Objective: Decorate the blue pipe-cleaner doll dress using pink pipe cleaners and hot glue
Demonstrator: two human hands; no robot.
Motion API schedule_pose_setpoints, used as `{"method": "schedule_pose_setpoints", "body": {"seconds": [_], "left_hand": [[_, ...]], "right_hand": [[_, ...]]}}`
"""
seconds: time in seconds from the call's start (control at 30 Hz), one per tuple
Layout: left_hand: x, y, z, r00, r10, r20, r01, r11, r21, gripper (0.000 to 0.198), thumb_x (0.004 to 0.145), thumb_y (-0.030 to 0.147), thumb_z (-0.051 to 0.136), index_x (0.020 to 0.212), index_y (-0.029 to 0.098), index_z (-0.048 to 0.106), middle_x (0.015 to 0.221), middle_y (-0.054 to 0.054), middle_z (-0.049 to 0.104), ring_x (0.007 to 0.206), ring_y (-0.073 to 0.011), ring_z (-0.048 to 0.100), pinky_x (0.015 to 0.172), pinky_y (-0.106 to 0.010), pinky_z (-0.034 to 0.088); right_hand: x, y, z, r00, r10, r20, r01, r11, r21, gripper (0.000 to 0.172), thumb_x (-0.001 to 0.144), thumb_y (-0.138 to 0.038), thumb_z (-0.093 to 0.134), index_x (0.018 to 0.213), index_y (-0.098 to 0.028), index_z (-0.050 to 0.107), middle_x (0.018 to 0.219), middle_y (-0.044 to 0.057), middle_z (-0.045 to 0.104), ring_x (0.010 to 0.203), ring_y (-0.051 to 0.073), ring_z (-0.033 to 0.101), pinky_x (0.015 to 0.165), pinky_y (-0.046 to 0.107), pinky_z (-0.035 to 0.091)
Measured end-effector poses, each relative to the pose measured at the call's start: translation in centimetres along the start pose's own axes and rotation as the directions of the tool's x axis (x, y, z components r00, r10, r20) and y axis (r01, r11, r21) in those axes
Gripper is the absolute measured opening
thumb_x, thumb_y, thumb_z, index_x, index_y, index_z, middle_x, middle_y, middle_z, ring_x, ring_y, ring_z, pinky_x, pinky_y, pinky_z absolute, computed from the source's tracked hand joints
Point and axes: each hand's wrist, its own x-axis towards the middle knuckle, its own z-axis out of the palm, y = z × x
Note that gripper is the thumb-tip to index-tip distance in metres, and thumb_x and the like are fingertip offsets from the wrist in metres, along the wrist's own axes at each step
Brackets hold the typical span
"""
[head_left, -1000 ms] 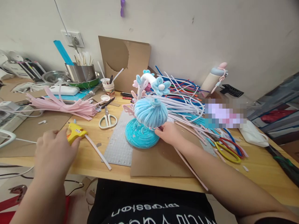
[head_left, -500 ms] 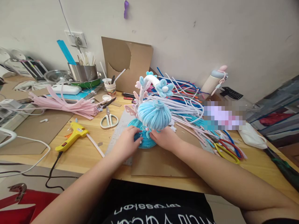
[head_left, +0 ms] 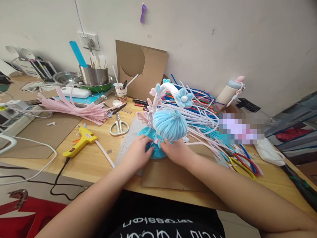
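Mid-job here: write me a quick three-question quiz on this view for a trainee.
1. True or false: the yellow glue gun lies on the wooden table.

2. What colour are the petals of the flower at the drooping end of the white arched stem?
A) red
B) light blue
C) yellow

3. At which coiled thing are the left hand and the right hand?

Key:
1. True.
2. B.
3. The coiled turquoise disc, below the light-blue ribbed dome.
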Motion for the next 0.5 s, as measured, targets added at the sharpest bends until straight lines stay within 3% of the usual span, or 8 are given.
{"method": "schedule_pose_setpoints", "body": {"seconds": [0.13, 0.27, 0.37, 0.5], "left_hand": [[0.3, 0.0, 0.1, 1.000, -0.006, 0.016, 0.005, 1.000, 0.019, 0.017, 0.080, 0.017, 0.057, 0.094, 0.014, 0.066, 0.097, -0.011, 0.062, 0.096, -0.0246, 0.057, 0.086, -0.038, 0.045], [0.9, 0.1, 0.1, 0.999, 0.006, 0.032, -0.007, 0.999, 0.043, 0.020, 0.081, 0.019, 0.057, 0.097, 0.013, 0.067, 0.097, -0.011, 0.063, 0.096, -0.0258, 0.058, 0.087, -0.040, 0.046], [1.7, 0.1, 0.1, 0.997, 0.041, 0.067, -0.042, 0.999, 0.014, 0.022, 0.084, 0.023, 0.054, 0.099, 0.016, 0.068, 0.099, -0.010, 0.064, 0.096, -0.0246, 0.059, 0.087, -0.039, 0.046], [2.4, 0.1, 0.4, 0.998, 0.039, 0.050, -0.038, 0.999, -0.024, 0.015, 0.082, 0.022, 0.055, 0.082, 0.017, 0.069, 0.093, -0.009, 0.065, 0.088, -0.0226, 0.059, 0.079, -0.035, 0.047]], "right_hand": [[-0.4, 0.1, -0.1, 1.000, -0.009, 0.000, 0.009, 0.997, 0.076, 0.030, 0.094, -0.018, 0.031, 0.100, -0.016, 0.061, 0.091, 0.014, 0.065, 0.081, 0.025, 0.059, 0.063, 0.032, 0.035], [-1.1, 0.4, 0.6, 0.995, 0.026, -0.095, -0.008, 0.983, 0.183, 0.031, 0.096, -0.031, 0.035, 0.112, -0.018, 0.058, 0.099, 0.011, 0.064, 0.083, 0.023, 0.056, 0.063, 0.031, 0.035], [-1.5, 0.5, 1.6, 0.987, 0.014, -0.159, 0.021, 0.976, 0.216, 0.032, 0.096, -0.025, 0.034, 0.117, -0.018, 0.057, 0.101, 0.011, 0.063, 0.086, 0.023, 0.055, 0.067, 0.032, 0.034], [-1.5, 0.6, 2.4, 0.978, 0.050, -0.200, 0.009, 0.958, 0.285, 0.031, 0.095, -0.020, 0.035, 0.114, -0.018, 0.060, 0.099, 0.011, 0.063, 0.086, 0.023, 0.054, 0.069, 0.033, 0.034]]}}
